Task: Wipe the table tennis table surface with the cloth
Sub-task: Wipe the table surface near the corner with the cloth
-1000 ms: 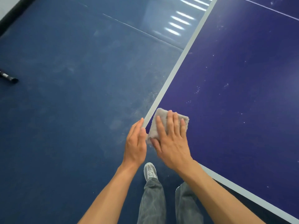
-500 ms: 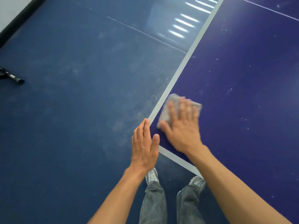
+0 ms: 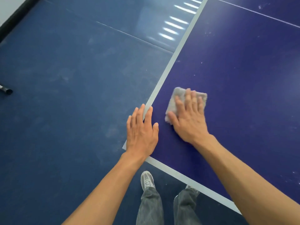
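Note:
The dark blue table tennis table [image 3: 243,75] with white edge lines fills the right side; white specks dot its surface. A folded grey cloth [image 3: 178,96] lies flat on the table near its left corner. My right hand [image 3: 189,117] presses down on the cloth with fingers spread over it. My left hand [image 3: 142,132] rests flat and open on the table's corner, fingers reaching over the white side line, a little left of the cloth.
Blue sports flooring [image 3: 65,95] lies left of and below the table, with glare from ceiling lights at the top. A black tube end [image 3: 5,90] pokes in at the far left. My legs and grey shoes [image 3: 146,180] stand at the table's near edge.
My right hand has slid the cloth away from the corner, further onto the table and to the right. My left hand has moved from beside the edge to lie flat on the corner.

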Demonstrator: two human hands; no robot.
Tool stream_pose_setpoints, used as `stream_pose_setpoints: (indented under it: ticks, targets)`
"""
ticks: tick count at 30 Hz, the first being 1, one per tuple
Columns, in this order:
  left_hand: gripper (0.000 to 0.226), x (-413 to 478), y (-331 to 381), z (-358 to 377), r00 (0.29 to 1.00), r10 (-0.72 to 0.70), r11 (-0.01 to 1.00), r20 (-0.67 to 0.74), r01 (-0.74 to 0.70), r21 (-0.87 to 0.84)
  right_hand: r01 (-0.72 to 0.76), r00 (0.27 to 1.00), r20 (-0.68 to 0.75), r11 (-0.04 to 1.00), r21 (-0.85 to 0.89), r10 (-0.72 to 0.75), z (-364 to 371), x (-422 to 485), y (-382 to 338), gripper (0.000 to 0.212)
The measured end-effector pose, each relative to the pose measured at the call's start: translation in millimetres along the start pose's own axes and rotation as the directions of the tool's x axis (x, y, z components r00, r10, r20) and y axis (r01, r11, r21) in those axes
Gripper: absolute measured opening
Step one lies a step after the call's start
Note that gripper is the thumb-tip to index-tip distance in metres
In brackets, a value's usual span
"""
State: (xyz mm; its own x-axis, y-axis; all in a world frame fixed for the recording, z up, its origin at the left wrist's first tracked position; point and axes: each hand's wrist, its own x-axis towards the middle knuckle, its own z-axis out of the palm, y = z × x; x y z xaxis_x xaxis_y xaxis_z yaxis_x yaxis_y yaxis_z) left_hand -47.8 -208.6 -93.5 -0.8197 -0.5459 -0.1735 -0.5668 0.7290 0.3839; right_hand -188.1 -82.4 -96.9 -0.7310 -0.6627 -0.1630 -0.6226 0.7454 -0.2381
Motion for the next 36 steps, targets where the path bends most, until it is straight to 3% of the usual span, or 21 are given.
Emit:
stream_pose_setpoints:
  ticks: [2, 4, 5, 7, 9, 10, 11, 13, 15, 17, 19, 21, 23, 25, 26, 28, 30, 32, 33, 35, 36]
  targets:
    - [0.057, 19, 11, 3, 0.999, 0.007, 1.0, -0.04, -0.007, -0.001, 0.368, 0.928, 0.09, 0.929, -0.048, -0.362, 9, -26, -3, 0.07]
    - [0.055, 38, 23, 6, 0.997, 0.03, 1.0, -0.073, -0.03, 0.002, 0.444, 0.895, 0.071, 0.893, -0.07, -0.44, 3, -37, 39, 0.068]
    - [0.054, 47, 29, 9, 0.996, 0.046, 0.999, -0.071, -0.045, 0.017, 0.337, 0.941, 0.025, 0.939, -0.07, -0.336, -5, -35, 68, 0.066]
    - [0.053, 60, 43, 17, 0.998, 0.056, 0.997, -0.043, -0.053, 0.055, -0.143, 0.987, -0.071, 0.989, -0.019, 0.142, -26, -19, 129, 0.07]
    - [0.053, 64, 51, 23, 0.999, 0.029, 0.995, -0.039, -0.025, 0.097, -0.619, 0.778, -0.063, 0.78, 0.092, 0.625, -50, 4, 173, 0.085]
    - [0.053, 64, 54, 26, 0.999, 0.014, 0.992, -0.05, -0.008, 0.124, -0.729, 0.673, -0.041, 0.672, 0.128, 0.738, -58, 18, 181, 0.087]
    - [0.053, 64, 55, 30, 0.998, 0.006, 0.989, -0.066, 0.004, 0.149, -0.749, 0.649, -0.036, 0.647, 0.138, 0.76, -61, 31, 177, 0.086]
    - [0.053, 64, 55, 34, 0.995, 0.0, 0.986, -0.1, 0.017, 0.169, -0.596, 0.796, -0.069, 0.799, 0.08, 0.601, -50, 55, 149, 0.079]
    - [0.055, 66, 54, 35, 0.993, 0.002, 0.985, -0.122, 0.019, 0.17, -0.211, 0.976, -0.063, 0.977, -0.013, 0.209, -35, 63, 103, 0.074]
    - [0.056, 66, 53, 35, 0.989, 0.002, 0.985, -0.147, 0.024, 0.173, 0.179, 0.984, 0.033, 0.979, -0.097, -0.177, -15, 43, 71, 0.073]
    - [0.055, 68, 53, 37, 0.986, 0.005, 0.984, -0.167, 0.025, 0.178, 0.381, 0.923, 0.086, 0.92, -0.09, -0.374, -15, 26, 79, 0.071]
    - [0.055, 67, 54, 38, 0.985, 0.0, 0.983, -0.171, 0.031, 0.18, 0.298, 0.954, 0.08, 0.948, -0.112, -0.29, -26, 33, 116, 0.068]
    - [0.055, 68, 55, 38, 0.984, -0.006, 0.982, -0.176, 0.039, 0.187, -0.078, 0.997, -0.016, 0.991, -0.105, 0.077, -43, 65, 151, 0.068]
    - [0.055, 70, 56, 37, 0.987, -0.019, 0.981, -0.16, 0.049, 0.185, -0.434, 0.901, -0.031, 0.901, -0.002, 0.433, -62, 113, 165, 0.069]
    - [0.055, 69, 57, 37, 0.988, -0.024, 0.981, -0.151, 0.052, 0.186, -0.516, 0.855, -0.024, 0.855, 0.053, 0.517, -68, 136, 158, 0.069]
    - [0.056, 69, 57, 36, 0.99, -0.026, 0.98, -0.142, 0.054, 0.193, -0.426, 0.904, 0.005, 0.9, 0.09, 0.428, -65, 167, 121, 0.067]
    - [0.056, 70, 58, 35, 0.99, -0.04, 0.98, -0.139, 0.066, 0.187, -0.035, 0.999, 0.027, 0.997, 0.064, 0.033, -51, 166, 70, 0.066]
    - [0.055, 70, 59, 36, 0.989, -0.041, 0.979, -0.143, 0.068, 0.192, 0.369, 0.925, 0.098, 0.929, -0.012, -0.366, -33, 133, 39, 0.066]
    - [0.053, 70, 58, 37, 0.989, -0.035, 0.979, -0.146, 0.063, 0.193, 0.471, 0.879, 0.101, 0.881, -0.048, -0.465, -26, 119, 41, 0.066]
    - [0.055, 72, 58, 37, 0.989, -0.034, 0.979, -0.143, 0.062, 0.195, 0.462, 0.887, 0.053, 0.879, -0.119, -0.459, -27, 116, 72, 0.065]
    - [0.056, 72, 58, 36, 0.99, -0.038, 0.978, -0.138, 0.065, 0.198, 0.337, 0.941, 0.01, 0.931, -0.142, -0.339, -31, 124, 92, 0.064]
